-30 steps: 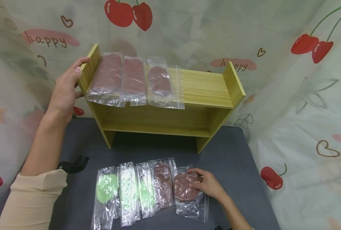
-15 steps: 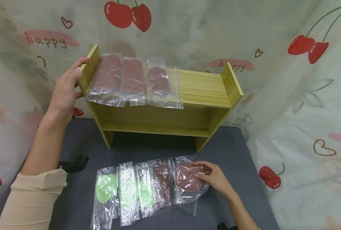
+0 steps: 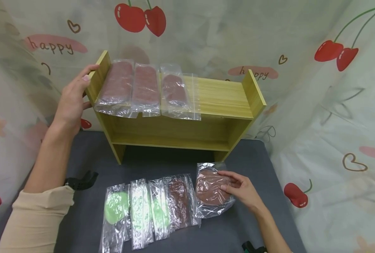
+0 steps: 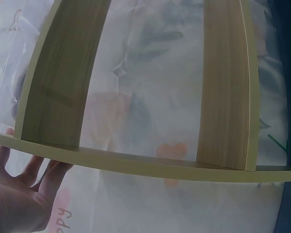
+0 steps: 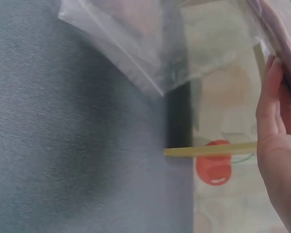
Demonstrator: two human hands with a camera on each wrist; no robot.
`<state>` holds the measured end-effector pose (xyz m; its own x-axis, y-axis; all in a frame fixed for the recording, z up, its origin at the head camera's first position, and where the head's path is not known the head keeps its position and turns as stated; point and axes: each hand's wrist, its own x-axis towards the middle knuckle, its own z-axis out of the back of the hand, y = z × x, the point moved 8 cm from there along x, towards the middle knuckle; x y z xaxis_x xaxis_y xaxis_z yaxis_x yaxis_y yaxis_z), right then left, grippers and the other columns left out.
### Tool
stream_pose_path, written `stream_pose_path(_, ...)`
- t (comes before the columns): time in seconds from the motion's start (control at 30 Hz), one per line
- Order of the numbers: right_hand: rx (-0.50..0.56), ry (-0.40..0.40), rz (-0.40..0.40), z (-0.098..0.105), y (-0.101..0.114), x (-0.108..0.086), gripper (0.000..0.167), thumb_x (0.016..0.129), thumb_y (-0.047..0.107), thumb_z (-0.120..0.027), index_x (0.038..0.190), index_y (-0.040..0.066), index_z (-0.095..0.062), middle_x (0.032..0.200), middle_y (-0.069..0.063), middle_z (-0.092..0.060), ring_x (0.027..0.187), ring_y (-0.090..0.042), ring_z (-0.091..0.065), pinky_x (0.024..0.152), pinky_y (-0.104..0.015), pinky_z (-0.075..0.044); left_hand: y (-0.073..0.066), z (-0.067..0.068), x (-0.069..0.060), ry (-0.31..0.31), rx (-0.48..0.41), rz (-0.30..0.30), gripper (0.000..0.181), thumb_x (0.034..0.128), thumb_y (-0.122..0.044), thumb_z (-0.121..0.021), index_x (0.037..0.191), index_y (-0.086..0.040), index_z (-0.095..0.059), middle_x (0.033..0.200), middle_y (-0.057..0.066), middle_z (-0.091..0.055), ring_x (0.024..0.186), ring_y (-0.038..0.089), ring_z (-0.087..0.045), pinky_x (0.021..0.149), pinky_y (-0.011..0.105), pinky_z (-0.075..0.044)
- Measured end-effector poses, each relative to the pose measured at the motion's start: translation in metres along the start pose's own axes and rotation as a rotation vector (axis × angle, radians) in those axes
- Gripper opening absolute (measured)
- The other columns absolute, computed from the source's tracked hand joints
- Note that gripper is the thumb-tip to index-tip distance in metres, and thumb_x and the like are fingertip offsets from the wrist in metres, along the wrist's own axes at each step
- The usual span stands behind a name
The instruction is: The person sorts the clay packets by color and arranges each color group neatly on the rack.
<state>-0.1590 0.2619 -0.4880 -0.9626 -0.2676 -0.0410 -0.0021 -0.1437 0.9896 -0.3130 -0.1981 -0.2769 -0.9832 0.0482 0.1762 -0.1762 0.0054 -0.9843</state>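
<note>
Brown bag nearer shelf; reddish bags overhang edge, room right.

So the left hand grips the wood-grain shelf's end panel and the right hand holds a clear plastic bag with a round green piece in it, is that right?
Not quite: the round piece in the clear plastic bag in the right hand is brown, not green, as the head view shows. The left hand does grip the end panel.
</note>
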Motion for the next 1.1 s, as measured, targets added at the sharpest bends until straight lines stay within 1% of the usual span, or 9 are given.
stream_pose_path(0.17,0.028,0.007,0.012,0.003,0.014,0.0,0.046,0.09,0.0,-0.07,0.134,-0.003,-0.057,0.119,-0.016,-0.065,0.094,-0.02,-0.069,0.074,-0.031,-0.058,0.001,0.001,-0.001,-0.004,0.0,0.001,0.042,0.1061,-0.04,-0.04,0.145,-0.029,-0.052,0.144,0.006,-0.042,0.128,0.024,-0.039,0.095,0.041,-0.036)
stream_pose_path(0.33,0.032,0.015,0.066,0.007,0.033,0.0,0.045,0.091,-0.004,-0.066,0.135,-0.006,-0.055,0.12,-0.014,-0.064,0.095,-0.021,-0.068,0.076,-0.032,-0.057,0.001,0.001,-0.001,-0.005,-0.006,0.004,0.041,0.106,-0.04,-0.041,0.144,-0.029,-0.052,0.144,0.006,-0.042,0.128,0.024,-0.039,0.097,0.042,-0.034)
stream_pose_path(0.53,0.086,0.062,0.142,0.01,0.061,0.0,0.049,0.09,-0.011,-0.062,0.138,-0.008,-0.051,0.127,-0.012,-0.06,0.102,-0.02,-0.066,0.079,-0.033,-0.057,0.002,0.001,-0.001,-0.004,0.005,0.007,0.042,0.106,-0.04,-0.04,0.145,-0.029,-0.051,0.146,0.006,-0.04,0.129,0.024,-0.038,0.102,0.048,-0.032)
stream_pose_path(0.7,0.156,0.109,0.196,0.013,0.082,0.0,0.054,0.091,-0.013,-0.059,0.142,-0.009,-0.045,0.133,-0.012,-0.056,0.108,-0.019,-0.063,0.084,-0.033,-0.056,0.002,0.001,-0.001,-0.006,0.008,0.009,0.042,0.106,-0.04,-0.04,0.145,-0.03,-0.051,0.145,0.005,-0.041,0.128,0.024,-0.038,0.099,0.045,-0.033)
stream_pose_path(0.87,0.184,0.103,0.238,0.02,0.1,0.001,0.054,0.091,-0.014,-0.059,0.142,-0.008,-0.044,0.13,-0.011,-0.058,0.107,-0.019,-0.062,0.085,-0.032,-0.056,0.001,0.0,0.001,0.005,-0.007,0.006,0.042,0.1061,-0.039,-0.04,0.145,-0.029,-0.051,0.145,0.005,-0.041,0.128,0.024,-0.039,0.098,0.044,-0.034)
stream_pose_path(1.0,0.17,0.086,0.277,0.023,0.11,0.002,0.051,0.09,-0.013,-0.06,0.139,-0.008,-0.047,0.127,-0.011,-0.059,0.104,-0.02,-0.062,0.083,-0.032,-0.056,0.002,0.0,0.002,0.007,0.001,0.008,0.042,0.1062,-0.039,-0.04,0.146,-0.029,-0.05,0.146,0.005,-0.041,0.129,0.023,-0.039,0.101,0.047,-0.033)
stream_pose_path(1.1,0.152,0.076,0.312,0.025,0.12,0.003,0.048,0.09,-0.012,-0.06,0.136,-0.006,-0.051,0.124,-0.011,-0.059,0.102,-0.02,-0.062,0.082,-0.032,-0.057,0.001,0.0,0.001,0.003,0.012,0.011,0.042,0.1062,-0.04,-0.039,0.145,-0.03,-0.05,0.147,0.005,-0.04,0.129,0.024,-0.038,0.102,0.049,-0.032)
